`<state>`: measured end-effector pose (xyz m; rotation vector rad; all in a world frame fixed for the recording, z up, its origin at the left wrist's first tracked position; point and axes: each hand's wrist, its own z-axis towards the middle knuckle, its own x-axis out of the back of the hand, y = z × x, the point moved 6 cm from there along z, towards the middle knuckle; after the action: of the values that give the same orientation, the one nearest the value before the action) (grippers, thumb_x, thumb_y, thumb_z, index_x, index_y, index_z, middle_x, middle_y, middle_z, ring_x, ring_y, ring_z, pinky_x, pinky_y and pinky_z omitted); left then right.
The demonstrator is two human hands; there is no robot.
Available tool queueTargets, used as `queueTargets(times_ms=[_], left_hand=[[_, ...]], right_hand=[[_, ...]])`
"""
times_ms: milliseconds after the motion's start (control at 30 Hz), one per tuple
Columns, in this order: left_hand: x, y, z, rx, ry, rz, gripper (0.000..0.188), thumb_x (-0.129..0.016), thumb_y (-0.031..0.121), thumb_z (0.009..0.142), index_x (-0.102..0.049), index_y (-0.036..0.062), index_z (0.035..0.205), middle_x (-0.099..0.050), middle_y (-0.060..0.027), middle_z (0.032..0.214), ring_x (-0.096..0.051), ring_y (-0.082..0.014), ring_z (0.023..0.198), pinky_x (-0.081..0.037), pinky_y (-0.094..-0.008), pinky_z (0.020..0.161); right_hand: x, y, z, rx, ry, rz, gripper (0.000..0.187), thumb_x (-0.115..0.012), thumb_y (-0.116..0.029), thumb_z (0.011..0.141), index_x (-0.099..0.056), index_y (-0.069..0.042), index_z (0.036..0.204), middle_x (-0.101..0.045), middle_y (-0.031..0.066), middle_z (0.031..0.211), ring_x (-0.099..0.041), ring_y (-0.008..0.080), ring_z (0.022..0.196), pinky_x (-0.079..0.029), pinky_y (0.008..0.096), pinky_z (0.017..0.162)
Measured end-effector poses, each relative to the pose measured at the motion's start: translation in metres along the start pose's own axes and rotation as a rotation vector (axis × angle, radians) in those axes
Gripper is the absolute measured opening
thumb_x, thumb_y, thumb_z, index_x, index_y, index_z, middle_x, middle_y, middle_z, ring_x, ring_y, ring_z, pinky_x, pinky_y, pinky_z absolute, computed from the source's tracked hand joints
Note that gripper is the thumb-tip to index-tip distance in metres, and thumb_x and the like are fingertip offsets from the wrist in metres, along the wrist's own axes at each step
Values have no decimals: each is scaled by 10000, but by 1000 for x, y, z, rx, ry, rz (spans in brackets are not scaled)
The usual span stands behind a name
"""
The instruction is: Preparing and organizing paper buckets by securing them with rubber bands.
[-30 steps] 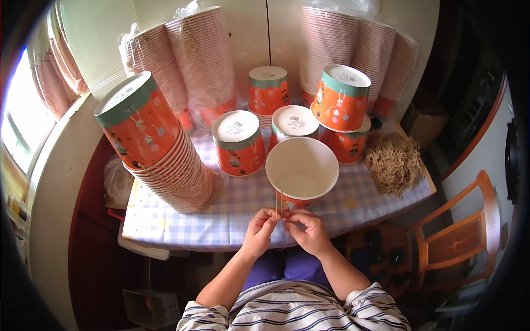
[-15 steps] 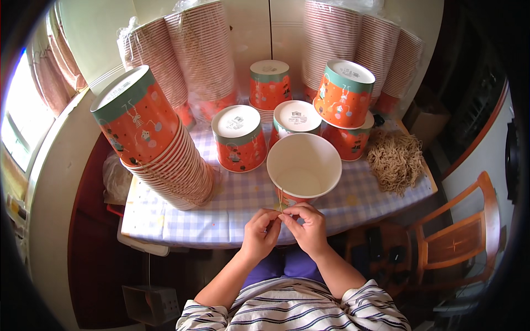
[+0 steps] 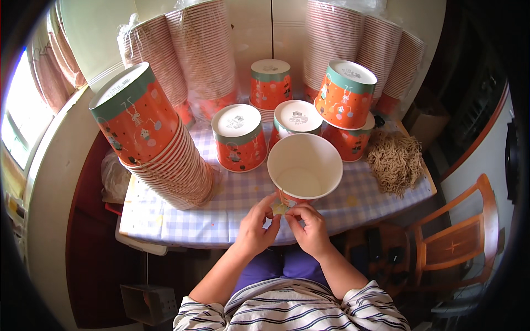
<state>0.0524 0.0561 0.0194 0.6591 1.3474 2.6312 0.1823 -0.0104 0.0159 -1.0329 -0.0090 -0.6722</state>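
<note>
A paper bucket with a white inside stands upright, mouth up, at the table's front. A thin string hangs over its near rim down to my hands. My right hand pinches the string's lower end between thumb and index finger. Beside it on the left, my left hand has its index finger raised near the bucket's wall and its thumb apart from it. A small pale yellowish piece shows between the two hands; its kind is unclear.
Upside-down orange-and-green buckets stand behind. A tall leaning stack of buckets is at left, a heap of tan strings at right. Plastic-wrapped stacks line the back of the checked tablecloth. A wooden chair is at right.
My left fingers have spread from their pinch, the index finger moving up toward the bucket. The pale piece has come into sight between my hands. My right hand has shifted slightly down and right.
</note>
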Motion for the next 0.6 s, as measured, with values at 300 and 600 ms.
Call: queueTargets(times_ms=[300,600], left_hand=[[-6,-1,9,-260,-22,257,379,-668,-46,710,-590,50,1069,-569,-110,764,-582,-281,612,-473,-369,523],[1,1,5,-470,271,340,282,-691,-73,669,-627,39,920,-588,-84,713,-576,-244,595,-460,-321,506]], right_hand=[[-3,-7,5,-16,-110,108,78,-651,14,804,-596,1,858,-614,104,820,-614,263,750,-487,328,678],[3,-8,7,81,16,-75,122,-669,40,775,-608,5,875,-609,103,840,-621,220,720,-497,291,648]])
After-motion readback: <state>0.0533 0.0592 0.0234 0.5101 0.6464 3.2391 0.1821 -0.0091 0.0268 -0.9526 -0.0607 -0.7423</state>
